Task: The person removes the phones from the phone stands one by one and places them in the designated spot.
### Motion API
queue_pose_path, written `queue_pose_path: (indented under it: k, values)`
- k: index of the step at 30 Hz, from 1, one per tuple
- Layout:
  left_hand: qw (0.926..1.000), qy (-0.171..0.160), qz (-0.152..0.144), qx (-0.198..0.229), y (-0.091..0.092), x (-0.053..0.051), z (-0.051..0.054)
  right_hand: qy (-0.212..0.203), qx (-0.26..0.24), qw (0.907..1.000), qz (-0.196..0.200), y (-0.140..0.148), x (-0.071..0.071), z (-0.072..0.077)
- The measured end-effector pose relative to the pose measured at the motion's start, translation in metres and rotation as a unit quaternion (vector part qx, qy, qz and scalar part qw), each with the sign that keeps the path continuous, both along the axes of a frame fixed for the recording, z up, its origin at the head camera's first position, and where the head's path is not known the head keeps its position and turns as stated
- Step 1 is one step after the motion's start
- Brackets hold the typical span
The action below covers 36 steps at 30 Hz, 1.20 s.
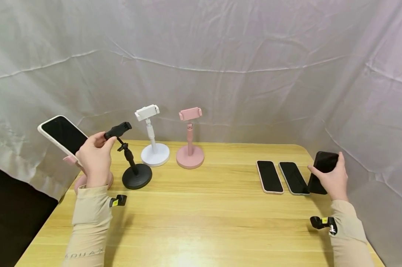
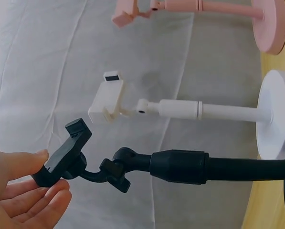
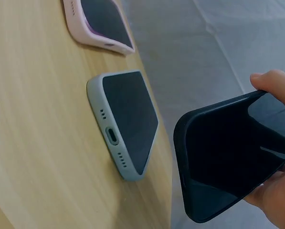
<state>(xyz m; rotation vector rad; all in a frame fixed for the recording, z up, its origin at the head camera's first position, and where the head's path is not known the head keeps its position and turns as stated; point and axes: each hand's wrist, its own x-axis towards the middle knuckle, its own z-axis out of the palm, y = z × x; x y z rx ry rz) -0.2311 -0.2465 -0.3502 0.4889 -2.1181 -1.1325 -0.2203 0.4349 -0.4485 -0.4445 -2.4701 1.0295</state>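
Observation:
In the head view my left hand (image 1: 95, 157) pinches one end of the clamp on a black phone stand (image 1: 137, 176), thumb on one face and fingers beneath. The black clamp (image 2: 68, 155) is tilted and holds no phone. At the right, my right hand (image 1: 336, 181) grips a black smartphone (image 1: 324, 163) by its edges, tilted up off the table. Beside it lie a phone in a pale grey-blue case (image 1: 293, 178) and a phone in a pink case (image 1: 270, 177), screens up. Behind the left hand, a white-cased phone (image 1: 65, 133) sits in a pink stand's clamp (image 1: 70, 160).
A white phone stand (image 1: 155, 154) and another pink phone stand (image 1: 190, 157) stand near the back edge of the wooden table (image 1: 201, 207), both with bare clamps. A grey curtain (image 1: 221, 74) hangs behind and at the sides.

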Motion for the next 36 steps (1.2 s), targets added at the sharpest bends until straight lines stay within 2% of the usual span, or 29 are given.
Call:
queue_pose_path:
  k: [7, 12, 16, 21, 24, 30, 36]
  values:
    - [0.9995, 0.019, 0.023, 0.007, -0.001, -0.010, -0.001, -0.023, 0.031, 0.9989, 0.027, 0.006, -0.006, -0.007]
    - [0.9988, 0.018, 0.045, 0.002, -0.002, -0.015, 0.000, -0.042, 0.051, 0.9971, 0.037, 0.014, -0.010, -0.015]
    - [0.9967, 0.050, 0.064, 0.001, 0.000, -0.022, -0.003, -0.065, 0.066, 0.9945, 0.049, 0.018, -0.012, -0.020]
    - [0.9916, 0.101, 0.079, 0.013, 0.000, -0.040, -0.010, -0.096, 0.075, 0.9908, 0.059, 0.023, -0.015, -0.027]
    - [0.9892, 0.116, 0.087, 0.022, -0.001, -0.049, -0.012, -0.114, 0.083, 0.9879, 0.066, 0.025, -0.019, -0.031]
    - [0.9892, 0.106, 0.095, 0.035, -0.002, -0.063, -0.007, -0.138, 0.092, 0.9831, 0.078, 0.028, -0.026, -0.033]
    - [0.9887, 0.093, 0.105, 0.052, -0.003, -0.071, 0.001, -0.149, 0.105, 0.9788, 0.092, 0.031, -0.031, -0.030]
